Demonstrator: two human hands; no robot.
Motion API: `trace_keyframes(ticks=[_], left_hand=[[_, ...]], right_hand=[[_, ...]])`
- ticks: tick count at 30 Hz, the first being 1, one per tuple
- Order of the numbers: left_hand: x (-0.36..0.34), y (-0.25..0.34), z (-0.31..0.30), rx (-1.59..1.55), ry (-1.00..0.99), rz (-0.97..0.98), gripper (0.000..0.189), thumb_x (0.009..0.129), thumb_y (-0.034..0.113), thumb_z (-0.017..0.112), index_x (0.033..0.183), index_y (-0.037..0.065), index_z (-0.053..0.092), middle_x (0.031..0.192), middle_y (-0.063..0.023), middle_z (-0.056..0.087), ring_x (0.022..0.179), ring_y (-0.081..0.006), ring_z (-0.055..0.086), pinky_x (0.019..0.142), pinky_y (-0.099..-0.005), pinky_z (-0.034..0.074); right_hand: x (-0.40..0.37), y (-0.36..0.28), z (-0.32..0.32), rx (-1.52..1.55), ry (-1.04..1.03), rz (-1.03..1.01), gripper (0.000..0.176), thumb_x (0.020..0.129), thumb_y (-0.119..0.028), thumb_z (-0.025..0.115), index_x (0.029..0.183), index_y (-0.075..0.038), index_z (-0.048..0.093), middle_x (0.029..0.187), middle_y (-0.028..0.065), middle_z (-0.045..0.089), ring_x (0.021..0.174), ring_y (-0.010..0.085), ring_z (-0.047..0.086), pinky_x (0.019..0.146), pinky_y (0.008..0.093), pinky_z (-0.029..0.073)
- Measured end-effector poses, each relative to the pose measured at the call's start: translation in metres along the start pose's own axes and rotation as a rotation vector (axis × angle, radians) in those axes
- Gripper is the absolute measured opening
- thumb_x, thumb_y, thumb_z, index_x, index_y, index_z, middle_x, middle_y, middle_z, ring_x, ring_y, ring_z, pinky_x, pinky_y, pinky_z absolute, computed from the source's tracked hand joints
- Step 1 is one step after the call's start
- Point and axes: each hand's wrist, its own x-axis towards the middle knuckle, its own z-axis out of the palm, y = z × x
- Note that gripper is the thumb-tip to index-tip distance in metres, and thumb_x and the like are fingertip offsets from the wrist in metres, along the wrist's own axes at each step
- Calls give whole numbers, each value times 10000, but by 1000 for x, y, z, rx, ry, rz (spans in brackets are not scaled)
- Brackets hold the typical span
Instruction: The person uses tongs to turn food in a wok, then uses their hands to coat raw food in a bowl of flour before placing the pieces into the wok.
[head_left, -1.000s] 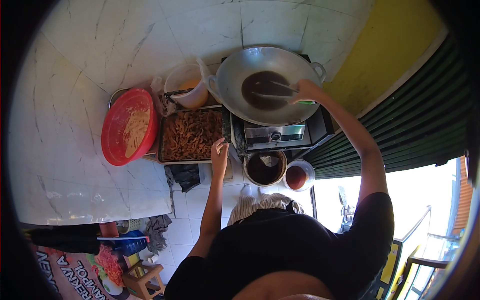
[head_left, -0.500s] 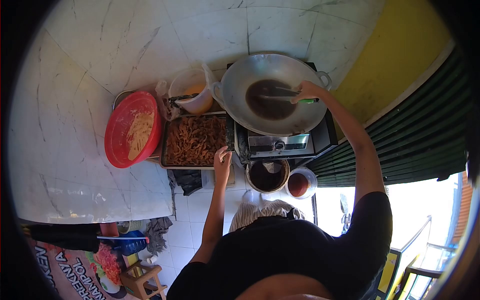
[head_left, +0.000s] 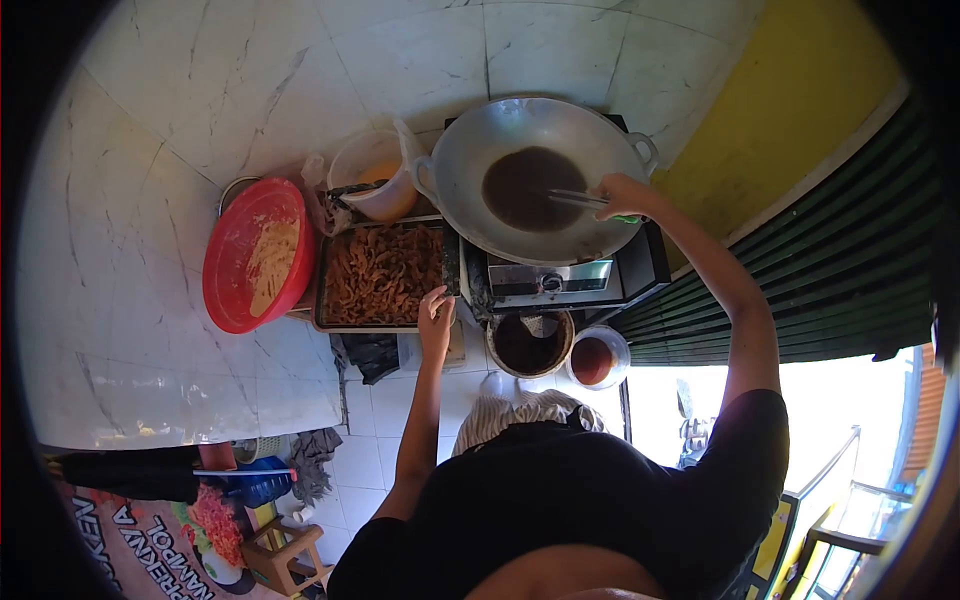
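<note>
In my right hand [head_left: 627,196] I hold metal tongs [head_left: 574,197] with green on the handle, the fingers closed round them. Their tips reach over dark brown oil [head_left: 530,190] in a wide metal wok [head_left: 470,150], and nothing shows between them. My left hand [head_left: 435,310] is at the near right corner of a rectangular tray [head_left: 365,328], its fingers closed on the rim. Browned fried strips [head_left: 380,272] fill that tray. The wok rests on a gas stove [head_left: 550,280] with a front knob.
Left of the tray stands a red basin [head_left: 225,275] with pale flour mix. Behind it is a white bucket [head_left: 350,160] holding yellowish liquid. Below the stove are a dark-filled pot [head_left: 528,350] and a tub of reddish liquid [head_left: 592,362]. A wooden stool [head_left: 285,560] stands lower left.
The tongs have drawn back toward the right side of the wok, with their tips now closer together. My left hand stays at the tray's corner. The whole view has shifted slightly.
</note>
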Motion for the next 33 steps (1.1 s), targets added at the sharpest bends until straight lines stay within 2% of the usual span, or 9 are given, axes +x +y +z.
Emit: trace_keyframes(ticks=[3, 7, 13, 21, 30, 33], left_hand=[[1, 2, 0, 1, -2, -25, 316, 788, 210, 567, 1022, 15, 483, 1069, -88, 487, 936, -184, 483, 812, -297, 374], [1, 3, -1, 3, -11, -34, 326, 787, 207, 570, 1028, 6, 482, 1081, -94, 481, 956, -181, 484, 833, -291, 372], [2, 3, -2, 21, -26, -18, 341, 790, 226, 566, 1032, 4, 475, 1093, -103, 469, 963, -194, 484, 831, -299, 377], [5, -5, -4, 6, -37, 38, 360, 788, 228, 570, 1040, -7, 467, 1080, -107, 474, 946, -194, 495, 806, -293, 393], [6, -11, -7, 12, -41, 26, 346, 782, 208, 579, 1035, -1, 469, 1079, -102, 476, 928, -184, 497, 799, -287, 394], [7, -8, -5, 11, -40, 60, 362, 776, 205, 587, 1051, 5, 462, 1066, -96, 471, 936, -181, 485, 811, -286, 385]], right_hand=[[-10, 6, -1, 14, 4, -57, 276, 504, -181, 657, 670, 25, 579, 570, 195, 525, 555, 309, 535, 529, 368, 409], [-25, 7, -4, -36, 17, -27, 288, 487, -173, 651, 684, 24, 576, 561, 191, 520, 553, 308, 535, 523, 377, 405], [-42, 6, -18, -116, -77, -61, 306, 468, -170, 648, 703, 14, 578, 556, 181, 517, 550, 307, 533, 514, 379, 404], [-63, -10, -49, -187, -137, 52, 390, 485, -183, 668, 833, -18, 602, 706, 169, 571, 648, 291, 561, 558, 357, 433], [-65, -10, -51, -143, -29, -4, 413, 502, -173, 660, 882, -25, 600, 691, 165, 574, 645, 284, 566, 569, 349, 437], [-66, -18, -55, -113, -93, 34, 424, 509, -175, 657, 900, -22, 596, 712, 171, 573, 662, 285, 565, 582, 348, 435]])
